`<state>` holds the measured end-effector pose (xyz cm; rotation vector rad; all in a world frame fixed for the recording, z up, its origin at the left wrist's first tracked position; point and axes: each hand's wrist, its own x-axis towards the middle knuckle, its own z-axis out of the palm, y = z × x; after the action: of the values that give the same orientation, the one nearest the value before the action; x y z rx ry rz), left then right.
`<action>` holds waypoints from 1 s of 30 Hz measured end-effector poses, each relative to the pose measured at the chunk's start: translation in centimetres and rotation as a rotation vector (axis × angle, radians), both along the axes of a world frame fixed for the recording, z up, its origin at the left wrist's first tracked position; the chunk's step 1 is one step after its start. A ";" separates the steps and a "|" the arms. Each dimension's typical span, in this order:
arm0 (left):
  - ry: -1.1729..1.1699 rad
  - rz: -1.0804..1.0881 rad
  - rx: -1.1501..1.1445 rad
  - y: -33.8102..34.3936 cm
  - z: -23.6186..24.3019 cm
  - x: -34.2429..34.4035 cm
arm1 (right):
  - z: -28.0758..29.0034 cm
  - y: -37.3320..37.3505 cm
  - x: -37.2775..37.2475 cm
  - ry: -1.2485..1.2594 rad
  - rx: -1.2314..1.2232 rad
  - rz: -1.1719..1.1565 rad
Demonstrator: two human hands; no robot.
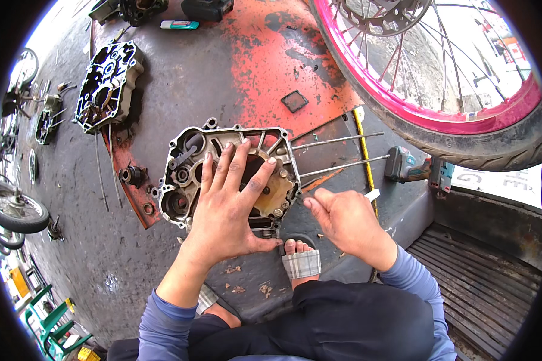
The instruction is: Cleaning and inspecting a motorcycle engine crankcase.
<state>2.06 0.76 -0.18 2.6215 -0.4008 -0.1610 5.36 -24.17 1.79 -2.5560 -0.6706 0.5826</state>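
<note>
My left hand (226,210) lies with fingers spread over the face of an aluminium engine casing (273,133), which has bores, bolt bosses and a stained plate inside. Two long studs (343,137) stick out from the casing's right side. My right hand (346,219) is closed around a tool with a white handle (371,196); its tip reaches the casing's right edge and is too small to make out clearly. A red, worn metal sheet (289,78) lies under and behind the casing.
A second casing (106,84) and a dark round part (132,175) lie left. A pink-rimmed wheel (445,126) spans the upper right, near a cordless drill (418,168) and a grooved step (457,283). Motorcycles (18,210) and green chairs (54,325) are at far left. My sandalled feet (300,265) are below.
</note>
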 end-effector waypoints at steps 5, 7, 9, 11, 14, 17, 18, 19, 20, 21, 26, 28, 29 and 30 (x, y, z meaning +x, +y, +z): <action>-0.009 -0.003 -0.002 0.0 -0.1 0.0 | -0.1 -0.3 -0.1 -0.058 -0.012 0.045; 0.000 -0.007 0.014 -0.1 0.0 0.0 | 0.0 -0.2 1.0 -0.055 -0.034 0.033; -0.004 -0.004 0.011 0.0 -0.1 -0.1 | -0.1 -0.1 0.9 -0.043 -0.049 0.021; -0.012 -0.001 0.005 0.0 -0.1 -0.1 | -0.2 -0.4 0.4 -0.053 -0.006 0.078; 0.003 -0.003 0.011 0.0 0.0 -0.1 | -0.4 -0.3 1.2 -0.106 -0.040 0.043; -0.001 -0.004 0.005 0.0 0.1 0.0 | -0.1 -0.4 0.6 -0.075 -0.034 0.078; 0.001 -0.006 0.010 0.0 0.0 0.0 | -0.1 -0.4 0.9 -0.076 -0.035 0.077; 0.003 -0.008 0.015 0.0 -0.1 0.0 | -0.2 -0.5 1.4 -0.084 -0.044 0.061; 0.005 -0.009 0.018 0.0 -0.1 0.0 | -0.3 -0.5 1.6 -0.088 -0.049 0.046; -0.004 -0.006 0.012 0.1 -0.1 -0.1 | -0.2 -0.5 1.4 -0.086 -0.046 0.045; 0.006 -0.008 0.005 0.0 -0.1 0.0 | 0.0 -0.5 2.0 -0.061 -0.047 0.055; -0.007 -0.009 -0.002 0.0 0.0 0.0 | 0.1 -0.6 1.7 -0.045 -0.044 0.081; -0.007 -0.009 -0.001 0.0 0.0 0.0 | 0.1 -0.7 1.6 -0.028 -0.042 0.108; -0.003 -0.010 0.003 0.0 0.0 0.0 | 0.0 -0.7 1.7 -0.028 -0.041 0.108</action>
<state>2.04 0.78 -0.20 2.6230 -0.4149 -0.1603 7.08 -24.84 1.80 -2.5830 -0.8182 0.6022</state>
